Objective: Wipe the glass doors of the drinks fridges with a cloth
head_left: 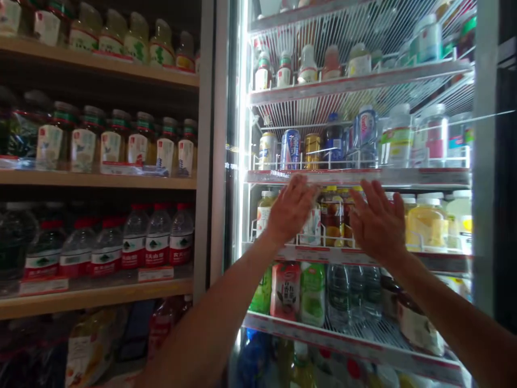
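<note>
My left hand (291,209) is raised before the lit drinks cooler, fingers stretched out and holding nothing. To its right my right hand (378,225) is also up, palm forward with fingers spread, and empty. Between the two hands stand dark amber bottles with yellow caps (332,216). A yellow drink bottle (427,222) is right of my right hand. Just above the fingertips runs a shelf edge (335,176) with a blue can (290,150) and a gold can (312,151) on it. Whether either hand touches anything, I cannot tell.
On the left, a wooden shelf (97,180) carries a row of jars, and red-capped water bottles (157,237) stand below. A metal frame post (212,140) separates these shelves from the cooler. Red and green drink bottles (286,291) line a lower cooler shelf.
</note>
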Tool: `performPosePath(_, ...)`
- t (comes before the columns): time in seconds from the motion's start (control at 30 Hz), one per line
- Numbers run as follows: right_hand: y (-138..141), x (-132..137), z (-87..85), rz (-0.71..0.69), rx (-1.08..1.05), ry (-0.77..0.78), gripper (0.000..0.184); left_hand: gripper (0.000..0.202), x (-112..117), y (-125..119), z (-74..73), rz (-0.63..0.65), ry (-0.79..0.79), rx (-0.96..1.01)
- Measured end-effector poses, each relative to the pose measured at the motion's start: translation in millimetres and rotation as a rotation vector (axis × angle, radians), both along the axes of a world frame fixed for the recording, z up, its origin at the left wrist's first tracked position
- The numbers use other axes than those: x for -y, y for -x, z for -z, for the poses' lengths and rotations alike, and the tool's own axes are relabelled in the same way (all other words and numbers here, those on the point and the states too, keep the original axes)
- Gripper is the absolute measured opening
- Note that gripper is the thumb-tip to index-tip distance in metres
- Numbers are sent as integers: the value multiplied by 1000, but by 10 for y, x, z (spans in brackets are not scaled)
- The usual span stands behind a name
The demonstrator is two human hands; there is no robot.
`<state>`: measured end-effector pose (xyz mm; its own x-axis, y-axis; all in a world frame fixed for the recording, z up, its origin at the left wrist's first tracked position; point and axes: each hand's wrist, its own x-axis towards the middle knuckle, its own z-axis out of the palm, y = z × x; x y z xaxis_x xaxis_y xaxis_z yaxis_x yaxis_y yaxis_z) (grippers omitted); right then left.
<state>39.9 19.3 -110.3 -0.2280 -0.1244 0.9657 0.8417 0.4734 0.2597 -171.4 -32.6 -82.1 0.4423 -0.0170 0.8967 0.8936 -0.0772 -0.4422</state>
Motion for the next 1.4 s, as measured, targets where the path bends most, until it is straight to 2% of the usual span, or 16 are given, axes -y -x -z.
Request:
performPosePath(0.1,-24,-1,8,17,9,0,50,43,70,480,-215,10,-128,384)
performPosePath(0.17,-14,-4,4,25,2,-10,50,45,79,609,-280,24,-190,556)
performPosePath(0.2,-4,-7,2,22,-5,-22,50,45,68,577,-277,30,-198,572)
performPosePath(0.27,14,-18,1,0,-13,-50,51,44,14,333,-209,41,-165,474)
performPosePath(0.4,-24,-43,10,-46,-7,-81,51,42,-130,-429,11,49,-19,79)
performPosePath(0.5,-147,-71,32,-27,12,-80,51,39,-161,-643,25,35,26,-97)
performPosePath(0.6,-278,-107,76,16,-20,-82,52,42,-95,-333,-149,28,-5,-2)
performPosePath(0.73,-329,-130,128,34,-48,-35,56,44,-5,261,-388,48,-110,372)
performPosePath(0.83,-311,-131,137,29,-53,-39,57,45,-22,222,-340,53,-154,481)
performPosePath(0.9,-310,-132,135,25,-49,-50,57,44,-71,-60,-212,48,-91,335)
performPosePath(0.97,-320,-138,133,32,-48,-70,57,44,-125,-386,-96,42,30,47)
performPosePath(1.07,-341,-146,129,57,-41,-99,57,43,-141,-585,-92,28,144,-216)
performPosePath(1.13,-345,-143,127,55,-40,-109,55,44,-83,-396,-198,24,132,-123)
performPosePath(1.27,-324,-122,124,33,-52,-90,54,45,104,408,-366,22,-21,315)
performPosePath(1.33,-310,-115,126,25,-64,-73,54,45,160,677,-324,28,-100,477)
performPosePath(1.4,-301,-119,131,20,-71,-83,53,45,151,684,-203,41,-137,525)
